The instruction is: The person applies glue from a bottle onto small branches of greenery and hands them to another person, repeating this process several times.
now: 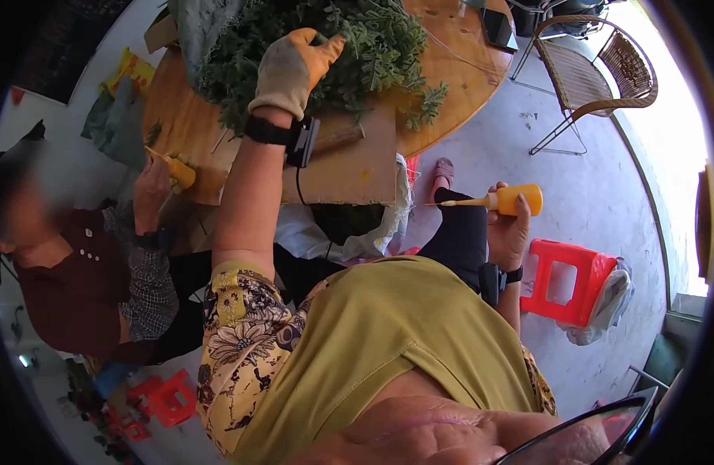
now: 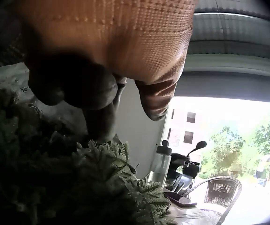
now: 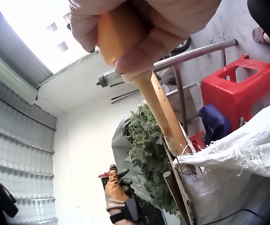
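My left hand [image 1: 295, 68], in an orange and grey glove, is over the pile of green fir-like sprigs [image 1: 372, 46]. In the left wrist view the glove [image 2: 121, 42] hangs above the sprigs [image 2: 111, 187], fingers loosely bent and apart, nothing seen between them. Bare and out to the right of the table, my right hand [image 1: 508, 229] holds a yellow squeeze bottle [image 1: 519, 200], its long nozzle pointing left. The right wrist view shows fingers and thumb curled round that bottle [image 3: 118, 35], nozzle tilted downward.
A cardboard sheet [image 1: 349, 170] lies at the near edge of the round wooden table [image 1: 450, 46], above a white sack [image 1: 399, 221]. Another person on the left holds a yellow bottle [image 1: 180, 172]. A red stool [image 1: 570, 283] and wicker chair [image 1: 585, 81] stand right.
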Demonstrator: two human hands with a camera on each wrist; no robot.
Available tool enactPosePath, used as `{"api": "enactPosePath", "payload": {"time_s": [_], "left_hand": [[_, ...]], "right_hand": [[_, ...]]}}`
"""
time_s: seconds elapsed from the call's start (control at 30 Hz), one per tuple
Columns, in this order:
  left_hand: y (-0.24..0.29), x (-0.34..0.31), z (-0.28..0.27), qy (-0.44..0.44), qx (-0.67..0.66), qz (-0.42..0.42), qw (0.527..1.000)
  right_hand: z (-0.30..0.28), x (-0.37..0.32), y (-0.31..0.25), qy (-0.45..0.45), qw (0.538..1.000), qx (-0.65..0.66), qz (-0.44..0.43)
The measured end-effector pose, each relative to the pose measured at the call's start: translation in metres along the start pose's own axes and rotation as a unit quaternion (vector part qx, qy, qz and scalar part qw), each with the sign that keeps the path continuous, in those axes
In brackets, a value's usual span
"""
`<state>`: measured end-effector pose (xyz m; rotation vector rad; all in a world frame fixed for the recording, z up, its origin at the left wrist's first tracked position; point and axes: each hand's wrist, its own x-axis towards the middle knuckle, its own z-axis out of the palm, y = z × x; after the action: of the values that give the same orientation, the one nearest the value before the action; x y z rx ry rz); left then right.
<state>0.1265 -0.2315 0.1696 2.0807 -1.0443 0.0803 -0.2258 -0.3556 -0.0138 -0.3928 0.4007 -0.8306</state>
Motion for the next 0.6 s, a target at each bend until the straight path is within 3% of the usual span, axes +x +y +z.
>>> {"api": "enactPosePath", "payload": {"time_s": [0.03,0.1,0.2,0.23,0.27,0.33,0.37,0.4,0.47,0.5,0.57,0.6], "left_hand": [[-0.001,0.012,0.006,-0.003,-0.001,0.001,1.000],[-0.007,0.047,0.023,0.023,0.269,0.079,0.960],[-0.018,0.062,0.051,0.036,0.350,0.061,0.934],[-0.012,0.064,0.052,-0.041,0.267,-0.023,0.963],[-0.028,0.066,0.057,-0.043,0.267,-0.021,0.962],[-0.073,0.069,0.065,-0.043,0.093,-0.027,0.994],[-0.054,0.051,0.052,-0.058,-0.042,-0.092,0.993],[-0.060,0.042,0.049,-0.060,-0.040,-0.092,0.993],[-0.075,0.023,0.038,-0.033,-0.214,-0.067,0.974],[-0.074,0.010,0.032,-0.031,-0.212,-0.069,0.974],[-0.054,-0.025,0.013,-0.008,-0.426,-0.170,0.888],[-0.058,-0.038,0.010,-0.005,-0.424,-0.173,0.889]], "right_hand": [[0.004,-0.002,0.000,0.009,1.000,-0.007,-0.021],[0.006,-0.002,-0.004,0.023,0.999,-0.014,-0.045],[0.002,-0.004,-0.009,0.025,0.999,-0.011,-0.047],[0.000,-0.003,-0.011,0.027,0.998,-0.009,-0.051],[-0.002,-0.003,-0.012,0.028,0.998,-0.007,-0.056],[-0.005,-0.002,-0.015,0.024,0.998,-0.008,-0.060],[-0.006,-0.003,-0.016,0.019,0.998,-0.010,-0.062],[-0.007,-0.003,-0.016,0.020,0.998,-0.008,-0.062],[-0.006,-0.003,-0.016,0.009,0.998,-0.014,-0.061],[-0.005,-0.003,-0.016,0.009,0.998,-0.014,-0.058],[-0.001,-0.003,-0.013,0.026,0.998,-0.003,-0.065],[0.000,-0.003,-0.012,0.027,0.998,-0.003,-0.060]]}}
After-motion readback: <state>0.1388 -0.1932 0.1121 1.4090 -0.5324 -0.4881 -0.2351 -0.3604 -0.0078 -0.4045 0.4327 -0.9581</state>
